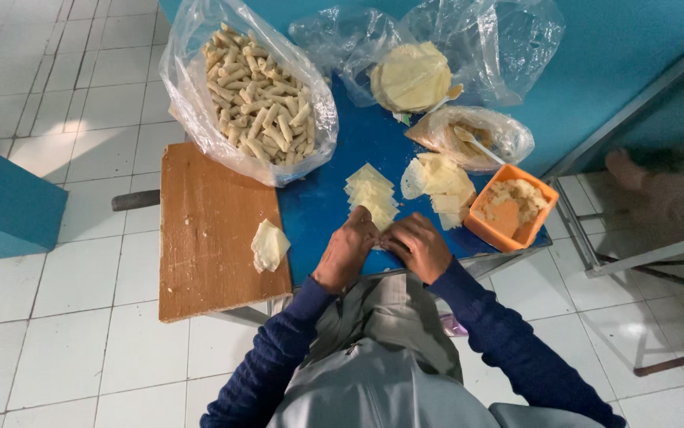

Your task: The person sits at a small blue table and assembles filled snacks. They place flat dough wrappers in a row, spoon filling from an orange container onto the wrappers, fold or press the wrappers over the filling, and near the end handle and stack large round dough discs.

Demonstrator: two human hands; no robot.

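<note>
A: Which step is in hand?

B: A pale wrapper (379, 230) is being rolled on the blue worktop (322, 208); it is pinched between the left hand (347, 250) and the right hand (416, 245), both closed on it with fingertips meeting.

A: What is called for next?

B: Probably a tight, even roll.

A: What lies around?

B: Just beyond the hands, cut wrappers (372, 192) are fanned out. Right of the right hand, an orange tub (491, 228) of filling is set. Left of the left hand, 1 folded piece (268, 245) rests on a wooden board (207, 238). Far beyond, a bag of finished rolls (256, 93) stands. Nothing is seen to block the hands.
</note>
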